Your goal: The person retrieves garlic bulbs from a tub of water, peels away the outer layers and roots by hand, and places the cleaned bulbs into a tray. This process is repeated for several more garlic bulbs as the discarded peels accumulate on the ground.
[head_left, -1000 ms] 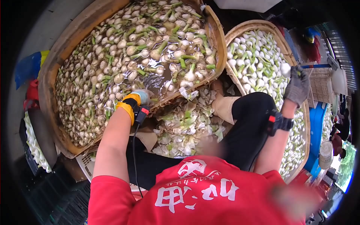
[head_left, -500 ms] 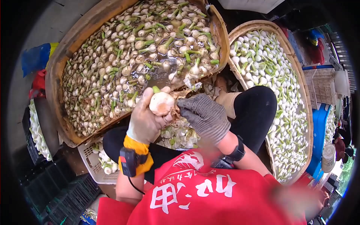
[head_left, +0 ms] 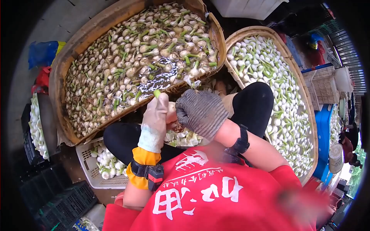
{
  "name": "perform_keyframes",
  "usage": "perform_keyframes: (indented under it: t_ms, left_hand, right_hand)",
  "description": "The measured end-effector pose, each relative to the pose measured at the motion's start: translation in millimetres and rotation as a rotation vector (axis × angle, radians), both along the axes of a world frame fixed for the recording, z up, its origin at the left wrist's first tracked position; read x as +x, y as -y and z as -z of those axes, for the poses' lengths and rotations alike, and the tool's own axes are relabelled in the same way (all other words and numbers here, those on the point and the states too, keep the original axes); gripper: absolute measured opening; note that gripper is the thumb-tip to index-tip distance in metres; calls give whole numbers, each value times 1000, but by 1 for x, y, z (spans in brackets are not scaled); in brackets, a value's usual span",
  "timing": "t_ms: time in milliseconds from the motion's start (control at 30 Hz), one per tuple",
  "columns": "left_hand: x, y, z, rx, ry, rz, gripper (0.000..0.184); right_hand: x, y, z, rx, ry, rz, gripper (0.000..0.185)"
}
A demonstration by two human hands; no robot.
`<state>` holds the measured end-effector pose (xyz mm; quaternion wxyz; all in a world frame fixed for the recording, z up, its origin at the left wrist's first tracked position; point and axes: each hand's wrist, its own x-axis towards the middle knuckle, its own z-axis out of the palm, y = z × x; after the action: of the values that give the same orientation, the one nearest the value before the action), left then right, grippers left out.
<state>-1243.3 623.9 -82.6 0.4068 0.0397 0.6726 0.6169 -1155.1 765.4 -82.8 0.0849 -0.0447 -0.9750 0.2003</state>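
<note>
My left hand (head_left: 156, 117), in a pale glove, is closed round a garlic bulb (head_left: 171, 111); its green stem end sticks out above the thumb and the fingers hide most of the rest. My right hand (head_left: 201, 112), in a grey knitted glove, is curled against the bulb's right side, its fingertips hidden. Both hands are over my lap, just below the rim of a large tub (head_left: 220, 42) of unpeeled bulbs in water. Loose peelings (head_left: 185, 138) lie beneath the hands. To the right, a second tub (head_left: 298, 82) holds whiter bulbs with green stems.
A white plastic basket (head_left: 89, 169) with peeled bulbs is at lower left, near dark crates (head_left: 79, 196). A blue container (head_left: 323, 134) and pale baskets (head_left: 322, 82) stand at the right. A white box (head_left: 250, 7) is at the top.
My hands first came together from the tubs around a bulb. Since then my left hand has turned, covering more of it, and my right hand has curled in closer.
</note>
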Motion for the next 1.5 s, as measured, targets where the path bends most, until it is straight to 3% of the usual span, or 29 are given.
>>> perform_keyframes:
  t_ms: [33,67,100,167,200,233,300,333,400,433,467,567,633,700,767,833,900,933,1000,1133,1200,1233,1300,1333,1367,1433,1467,1500]
  left_hand:
    - [-1,0,-4,-82,-102,82,49]
    - [1,5,0,12,-285,117,54]
    - [-4,11,-1,136,-93,204,64]
    - [-2,21,-10,255,145,356,72]
    - [-5,25,-1,337,225,445,80]
    - [4,22,-15,297,217,436,100]
    - [13,24,-21,293,229,372,89]
    - [16,26,-19,293,222,373,89]
    - [18,29,-10,387,297,238,68]
    - [18,30,-9,387,297,237,68]
    - [17,29,-7,345,182,234,57]
    - [23,23,-8,279,30,191,41]
    - [24,23,-12,272,99,210,36]
    - [20,24,-14,183,10,272,28]
    - [14,23,-7,64,-881,578,25]
    - [15,24,4,82,-831,594,24]
    - [19,25,15,105,-331,383,21]
    - [18,25,14,101,-328,378,21]
    - [17,22,8,63,97,184,17]
    - [12,21,31,126,-28,176,17]
    - [14,17,30,90,-66,50,16]
    - [6,21,36,174,71,-59,19]
    - [-15,33,33,189,42,-209,25]
    - [-28,36,38,413,236,-378,31]
    - [-33,39,38,373,236,-474,31]
    - [-38,35,55,270,201,-298,30]
    - [-23,26,58,89,109,-176,30]
    - [-21,25,93,-134,-120,202,28]
  right_hand:
    - [3,-1,0,-135,-37,-2,14]
    - [7,-1,0,-271,-73,-5,14]
    - [9,-3,1,-270,-75,-8,14]
    - [6,-13,2,-737,48,90,20]
    - [0,-22,-7,-580,-8,166,19]
    - [-7,-32,-4,-474,-229,338,17]
    - [-20,-72,14,-426,-450,672,16]
    - [-16,-80,8,-434,-338,700,16]
    - [-13,-77,2,-443,-230,718,18]
    - [-6,-63,2,-439,-183,537,19]
    - [2,-49,2,-430,-134,360,21]
    - [12,-18,5,-759,-71,296,26]
    - [14,-13,16,-680,-158,159,32]
    - [13,-8,9,-602,-249,26,38]
    - [9,-5,-24,-499,212,224,49]
    - [8,-6,-11,-455,242,217,55]
    - [7,-6,4,-503,166,159,43]
    - [11,-4,6,-558,132,179,37]
    - [14,-1,4,-548,127,152,35]
    - [22,5,-6,-634,2,157,26]
    - [31,3,-17,-708,-114,188,21]
    - [37,-2,-19,-708,-111,184,21]
    - [50,-16,-21,-561,-361,86,22]
    - [55,-24,-19,-518,-401,114,24]
    - [58,-31,-14,-660,-373,225,24]
    - [50,-39,-14,-505,-261,351,24]
    - [39,-37,-11,-506,-287,295,24]
    - [23,-29,-8,-507,-317,240,24]
